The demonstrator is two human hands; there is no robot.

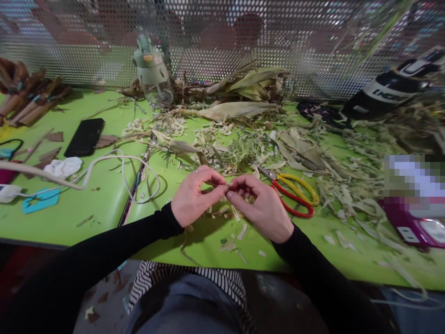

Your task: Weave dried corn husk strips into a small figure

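My left hand point(200, 195) and my right hand point(259, 204) meet above the green table point(156, 243). Thumb and fingers of each are pinched on a thin, pale strip of dried husk point(227, 185), mostly hidden by the fingertips. Just right of my right hand lie scissors point(299, 190) with one yellow and one red handle. Beneath and around both hands are loose husk scraps point(227, 246). Beyond them sit a tangle of green shreds point(245, 150) and a long dried corn husk point(239, 110).
A clear bottle point(153, 76) stands against the perforated metal screen point(215, 41). At left are a black phone point(84, 137), a white cable point(123, 176) and bundled brown stalks point(31, 95). On the right, a black bottle point(385, 93) leans near a purple object point(410, 225) and heaped husk shreds point(365, 181).
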